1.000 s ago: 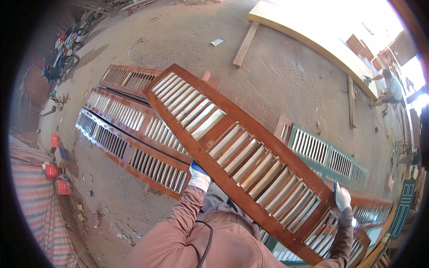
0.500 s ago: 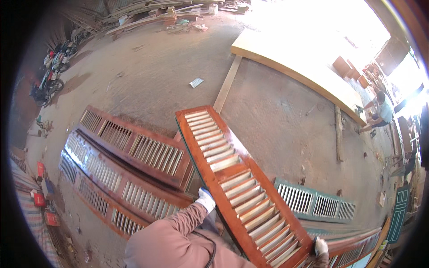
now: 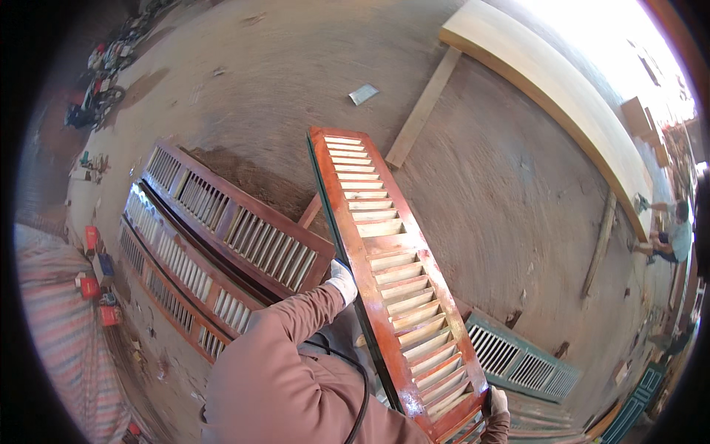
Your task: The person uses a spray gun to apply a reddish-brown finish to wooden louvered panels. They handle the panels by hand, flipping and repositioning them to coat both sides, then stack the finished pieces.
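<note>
A long orange-brown louvered shutter with pale slats is held up at a slant in front of my body. My left hand, in a white glove, is closed on its left edge, about midway along. On the opposite edge, near the shutter's lower end, my right hand grips it, also gloved. The fingertips of both hands are partly hidden by the frame. The edge facing left shows a dark green strip. Beside my left arm, several reddish-brown louvered shutters lie in an overlapping row.
Green louvered shutters lie on the right side. A thick pale wooden slab rests on timber supports beyond, with a person crouched at its far right end. Striped cloth and red containers stand at left.
My view has turned, so the surroundings are shifted in the picture. The held shutter now points more steeply away from me, its far end higher in view. Both hands keep their grip.
</note>
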Demonstrator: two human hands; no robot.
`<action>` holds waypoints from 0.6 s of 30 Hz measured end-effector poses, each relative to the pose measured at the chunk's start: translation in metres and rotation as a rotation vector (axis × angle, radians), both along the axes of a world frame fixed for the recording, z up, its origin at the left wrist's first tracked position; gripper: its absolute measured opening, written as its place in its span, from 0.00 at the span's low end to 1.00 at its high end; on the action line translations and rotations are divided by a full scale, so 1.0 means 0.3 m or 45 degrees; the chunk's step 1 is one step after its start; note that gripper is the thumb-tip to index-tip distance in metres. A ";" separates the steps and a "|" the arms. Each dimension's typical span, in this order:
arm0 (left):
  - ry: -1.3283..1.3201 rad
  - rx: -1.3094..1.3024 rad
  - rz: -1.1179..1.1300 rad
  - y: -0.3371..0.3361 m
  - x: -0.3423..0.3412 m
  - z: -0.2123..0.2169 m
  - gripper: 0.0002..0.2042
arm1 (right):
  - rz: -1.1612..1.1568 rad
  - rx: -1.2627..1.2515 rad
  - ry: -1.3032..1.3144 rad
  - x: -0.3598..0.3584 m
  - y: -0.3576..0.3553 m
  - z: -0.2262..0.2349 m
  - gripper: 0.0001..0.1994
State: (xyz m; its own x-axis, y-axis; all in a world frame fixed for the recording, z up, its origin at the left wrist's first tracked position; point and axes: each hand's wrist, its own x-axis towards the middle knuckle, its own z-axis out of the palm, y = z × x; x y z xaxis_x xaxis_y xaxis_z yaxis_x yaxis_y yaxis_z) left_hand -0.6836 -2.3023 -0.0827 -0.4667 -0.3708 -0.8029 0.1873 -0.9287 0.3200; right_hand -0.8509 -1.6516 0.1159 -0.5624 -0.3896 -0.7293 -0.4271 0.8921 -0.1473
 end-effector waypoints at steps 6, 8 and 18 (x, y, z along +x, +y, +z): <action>0.016 0.022 0.453 -0.158 -0.066 -0.157 0.34 | 0.278 -0.024 0.148 -0.519 -0.315 0.012 0.10; 0.076 -0.038 0.642 -0.170 -0.014 -0.256 0.35 | 0.470 0.003 0.132 -0.812 -0.496 -0.019 0.06; 0.148 0.190 1.334 -0.523 -0.360 0.248 0.28 | 0.501 -0.186 0.379 -1.695 -1.603 0.207 0.29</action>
